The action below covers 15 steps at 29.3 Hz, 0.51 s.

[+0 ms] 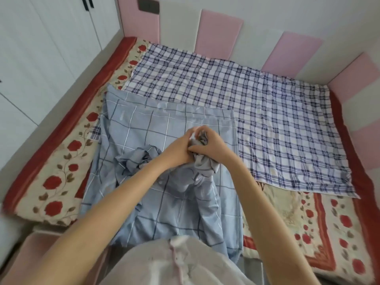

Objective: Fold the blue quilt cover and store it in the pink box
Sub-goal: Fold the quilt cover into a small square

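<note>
At about 7 o'clock, at the lower left edge, we see a pink box (30, 249) beside the bed; only a corner of it shows, and we cannot tell what is in it.

The blue quilt cover (144, 128) lies on the bed in front of us, from the centre down toward 6 o'clock. It is pale blue soft cloth crossed by a wide grid of white and dark lines. Its far part lies fairly flat, with one straight edge running across at 12 o'clock. Nearer us it is rumpled: a crumpled knot of folds sits at about 9 o'clock from our hands, and a gathered ridge of cloth rises from 6 o'clock up into our hands.

Our left hand (178, 149) and right hand (209, 145) meet at the centre, touching each other. Both have a closed grip on the same bunched piece of the quilt cover, the fingers curled tight around it, and the cloth hangs twisted below them.

Under the cover, reaching toward 1 and 3 o'clock, a checked sheet (277, 124) in white and navy lies spread flat, thin and lightly creased. Beneath everything is a cream blanket (61, 167) printed with red roses and a red border. Padded pink and white wall panels (220, 36) stand around the bed's far sides.
</note>
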Available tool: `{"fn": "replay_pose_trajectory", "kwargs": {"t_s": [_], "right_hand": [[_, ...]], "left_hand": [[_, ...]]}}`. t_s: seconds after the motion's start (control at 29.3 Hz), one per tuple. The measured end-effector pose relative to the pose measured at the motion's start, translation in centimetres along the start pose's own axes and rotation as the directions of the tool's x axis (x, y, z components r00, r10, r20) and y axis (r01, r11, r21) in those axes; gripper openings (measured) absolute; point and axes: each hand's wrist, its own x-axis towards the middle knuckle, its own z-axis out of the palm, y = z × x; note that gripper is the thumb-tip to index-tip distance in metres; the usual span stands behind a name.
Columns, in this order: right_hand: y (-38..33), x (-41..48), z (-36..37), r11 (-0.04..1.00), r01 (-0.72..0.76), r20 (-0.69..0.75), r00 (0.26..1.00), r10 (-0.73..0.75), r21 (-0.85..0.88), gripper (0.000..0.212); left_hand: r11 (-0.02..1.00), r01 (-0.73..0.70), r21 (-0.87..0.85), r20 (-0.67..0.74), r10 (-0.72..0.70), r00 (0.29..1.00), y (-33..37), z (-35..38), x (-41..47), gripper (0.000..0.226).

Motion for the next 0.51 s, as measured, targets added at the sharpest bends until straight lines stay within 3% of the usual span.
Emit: {"fn": "replay_pose_trajectory", "kwargs": {"t_s": [0.07,0.1,0.21,0.31,0.44,0.51], "right_hand": [[3.5,-1.7,-2.0,0.956,-0.065,0.03,0.998,0.059,0.287,0.034],[5.2,-2.6,-2.9,0.929,-0.118,0.073,0.993,0.098,0.35,0.033],[8.0,-4.4,-3.0,0.881,-0.205,0.038,0.977,0.209,0.427,0.022],[8.4,-4.5,-3.6,0.762,-0.091,-0.21,0.934,0.289,0.641,0.024],[6.4,-4.9,-5.4,0.789,0.025,-0.318,0.923,0.218,0.613,0.026],[5.2,-5.2,-6.2,0.812,0.052,-0.383,0.898,0.217,0.582,0.028]], "left_hand": [[0.994,-0.03,-0.107,-0.176,0.011,0.984,-0.6,2.1,0.3,0.029],[0.978,-0.032,-0.205,-0.253,-0.021,0.967,-0.8,2.4,0.2,0.023],[0.938,-0.037,-0.346,-0.353,-0.093,0.931,-1.0,1.9,0.3,0.044],[0.956,0.009,-0.293,-0.316,-0.106,0.943,-1.2,1.6,1.0,0.044],[0.987,0.006,-0.158,-0.189,-0.036,0.981,-1.7,1.7,1.1,0.024],[0.993,0.013,-0.12,-0.074,-0.021,0.997,-1.4,2.1,0.9,0.033]]}}
